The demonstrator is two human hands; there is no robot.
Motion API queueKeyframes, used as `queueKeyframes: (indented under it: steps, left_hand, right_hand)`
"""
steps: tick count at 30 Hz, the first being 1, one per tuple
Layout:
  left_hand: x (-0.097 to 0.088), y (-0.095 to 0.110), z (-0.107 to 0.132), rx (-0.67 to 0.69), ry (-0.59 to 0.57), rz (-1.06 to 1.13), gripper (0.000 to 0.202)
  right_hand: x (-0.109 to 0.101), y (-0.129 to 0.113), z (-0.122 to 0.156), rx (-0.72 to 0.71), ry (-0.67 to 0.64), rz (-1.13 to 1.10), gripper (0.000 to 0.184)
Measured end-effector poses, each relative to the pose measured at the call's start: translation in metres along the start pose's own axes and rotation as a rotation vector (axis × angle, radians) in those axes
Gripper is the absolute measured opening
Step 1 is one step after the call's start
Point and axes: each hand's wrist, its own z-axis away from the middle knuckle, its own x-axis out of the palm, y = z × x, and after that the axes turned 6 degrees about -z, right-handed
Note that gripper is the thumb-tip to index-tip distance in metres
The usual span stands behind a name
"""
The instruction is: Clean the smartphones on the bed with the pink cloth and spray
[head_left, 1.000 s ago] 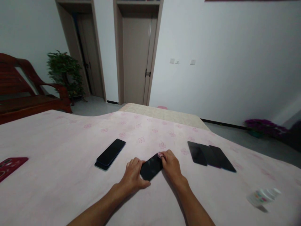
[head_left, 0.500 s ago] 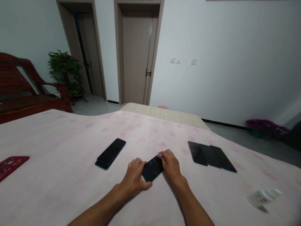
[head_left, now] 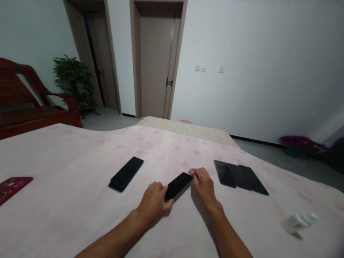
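My left hand (head_left: 156,199) grips the near end of a black smartphone (head_left: 178,185), thumb on the near edge and fingers on the far side. The phone is tilted a little, its dark screen facing up. At its far right end is my right hand (head_left: 203,182), pinching a small pinkish-white cloth (head_left: 191,172) that is mostly hidden by the fingers. To the left, two stacked smartphones (head_left: 127,173) lie on the pink floral tablecloth (head_left: 80,215). Several dark phones (head_left: 240,177) overlap in a row on the right.
A white bottle (head_left: 298,223) lies on its side at the near right. A red phone case or box (head_left: 13,186) is at the left edge. Beyond the table stand a wooden bench (head_left: 34,96), a potted plant (head_left: 73,79) and a closed door (head_left: 157,64).
My right hand has moved slightly right with the cloth, from the phone's screen to its far end. My left hand has tilted the phone.
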Motion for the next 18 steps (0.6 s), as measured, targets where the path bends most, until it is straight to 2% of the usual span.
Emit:
queueKeyframes:
  steps: [2, 4, 10, 13, 18]
  left_hand:
    - [0.0, -0.001, -0.002, -0.001, 0.0, -0.011, 0.024]
    - [0.001, -0.003, -0.003, 0.008, 0.011, -0.01, 0.025]
    - [0.004, -0.01, -0.005, 0.051, 0.091, 0.018, 0.028]
    - [0.003, -0.013, -0.004, 0.062, 0.129, 0.045, 0.029]
    - [0.003, -0.016, -0.004, 0.055, 0.154, 0.097, 0.028]
  right_hand:
    - [-0.006, 0.007, -0.001, 0.028, 0.084, -0.03, 0.025]
    - [-0.007, 0.006, 0.001, 0.029, 0.109, -0.084, 0.025]
    - [0.005, -0.021, 0.011, -0.101, 0.007, -0.218, 0.023]
    - [0.009, -0.027, 0.011, -0.156, -0.038, -0.242, 0.023]
    - [0.01, -0.017, 0.003, -0.111, 0.087, -0.146, 0.023]
